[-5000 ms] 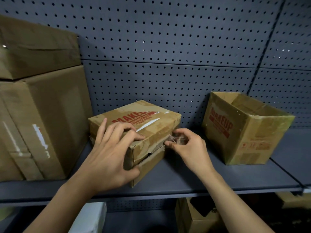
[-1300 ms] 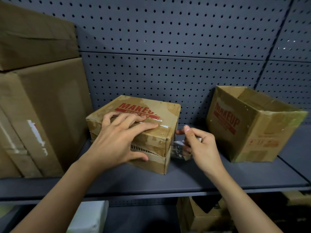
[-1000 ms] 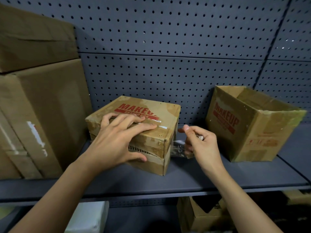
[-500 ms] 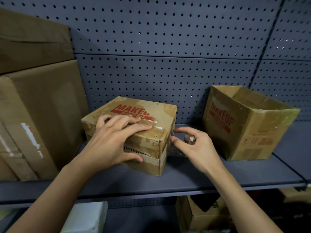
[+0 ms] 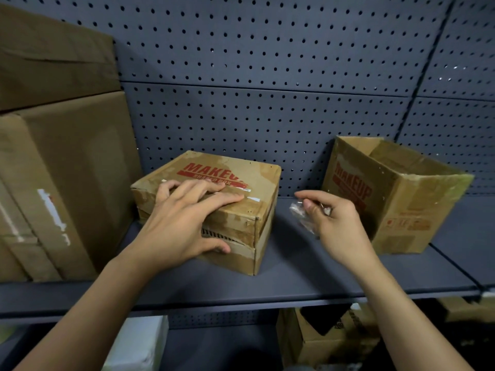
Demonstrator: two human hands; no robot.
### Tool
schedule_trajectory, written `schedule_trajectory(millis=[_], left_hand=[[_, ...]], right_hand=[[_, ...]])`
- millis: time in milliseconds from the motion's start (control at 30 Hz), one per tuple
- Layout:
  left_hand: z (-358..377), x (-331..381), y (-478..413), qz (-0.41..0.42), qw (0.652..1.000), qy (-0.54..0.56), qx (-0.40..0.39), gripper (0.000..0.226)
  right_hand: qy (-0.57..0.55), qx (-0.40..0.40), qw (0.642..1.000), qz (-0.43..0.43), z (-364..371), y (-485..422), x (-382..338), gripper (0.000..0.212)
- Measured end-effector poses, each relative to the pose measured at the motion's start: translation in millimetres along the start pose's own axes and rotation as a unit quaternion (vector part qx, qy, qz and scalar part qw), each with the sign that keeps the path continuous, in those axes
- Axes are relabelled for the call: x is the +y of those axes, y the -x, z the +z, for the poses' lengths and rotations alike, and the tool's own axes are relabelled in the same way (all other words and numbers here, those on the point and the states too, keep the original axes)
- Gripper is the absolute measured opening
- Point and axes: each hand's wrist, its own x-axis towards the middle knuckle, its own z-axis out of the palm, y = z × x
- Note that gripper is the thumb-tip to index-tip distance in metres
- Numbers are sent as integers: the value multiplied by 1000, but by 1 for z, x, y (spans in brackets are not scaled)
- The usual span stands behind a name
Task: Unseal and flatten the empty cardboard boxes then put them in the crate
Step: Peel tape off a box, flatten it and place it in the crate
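Item: MAKEUP box (image 5: 249, 178), frame centre, on shelf (image 5: 294, 279); my left hand (image 5: 184, 223) presses flat on its top. Clear tape wad (image 5: 300, 212), now pulled off the box's right side, is pinched in my right hand (image 5: 334, 223). Seam probably freed; flattening pending.

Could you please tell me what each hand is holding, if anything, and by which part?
The right hand pinches a crumpled strip of clear tape by its upper end. The left hand holds nothing; it presses flat on the closed box.

Sealed box (image 5: 214, 199) mid-shelf (image 5: 294, 277); open box (image 5: 396, 194) right; stacked boxes (image 5: 59, 162) left.
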Motion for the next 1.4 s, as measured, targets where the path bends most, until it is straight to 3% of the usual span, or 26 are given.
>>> schedule_trajectory(millis=[67,100,233,333,467,733,933,1033,1400], left_hand=[[0,4,0,-9,1000,-5,-3,82],[0,7,0,-16,1000,-7,-5,83],[2,23,-8,-36,999,-30,-11,88],[7,35,-14,-46,998,-37,-1,92],[16,45,-21,-50,997,-58,19,97],[22,54,-28,-55,995,-76,16,99],[24,55,-27,-52,996,-70,36,98],[23,56,-28,-56,996,-66,39,98],[19,57,-27,-62,996,-57,16,95]], right_hand=[[-170,-30,981,88,6,3,-7,25],[-197,-27,975,104,8,3,-8,26],[-218,10,962,165,5,3,-9,25],[-217,-24,953,208,-4,3,-12,39],[-252,-11,953,166,-11,1,-16,30],[-109,45,993,10,-33,3,-39,33],[86,193,972,-107,-74,-27,-68,19],[170,231,954,-92,-91,-54,-68,21],[370,187,909,26,-97,-92,-43,33]])
